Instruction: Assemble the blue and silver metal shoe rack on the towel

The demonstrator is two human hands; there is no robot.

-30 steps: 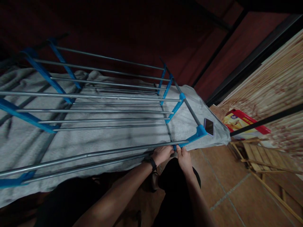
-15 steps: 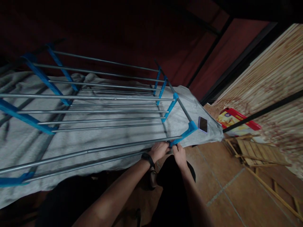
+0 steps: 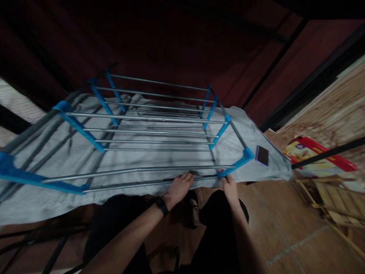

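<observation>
A rack (image 3: 154, 169) of grey metal rods and blue plastic brackets lies on a grey cloth. My left hand (image 3: 179, 187), with a black band at the wrist, is closed over the lowest front rod (image 3: 122, 186); its fingertips are partly hidden. Farther right, my right hand (image 3: 229, 188) pinches the lower end of the front right blue bracket (image 3: 238, 164), where that rod meets it. The thumb and fingers hide part of this joint. At its upper end the bracket sits on a darker grey side tube (image 3: 238, 134).
The grey cloth (image 3: 182, 158) covers the surface under the rack. A phone (image 3: 262, 156) rests on it to the right. Beyond its edge are a red and yellow box (image 3: 316, 154), a wooden folding chair (image 3: 336, 199) and dark metal posts. Tiled floor (image 3: 273, 220) shows below.
My left hand has moved left along the lowest rod, away from the bracket. My right hand stays at the bracket's lower end. The view has shifted left, showing more of the rack's left side.
</observation>
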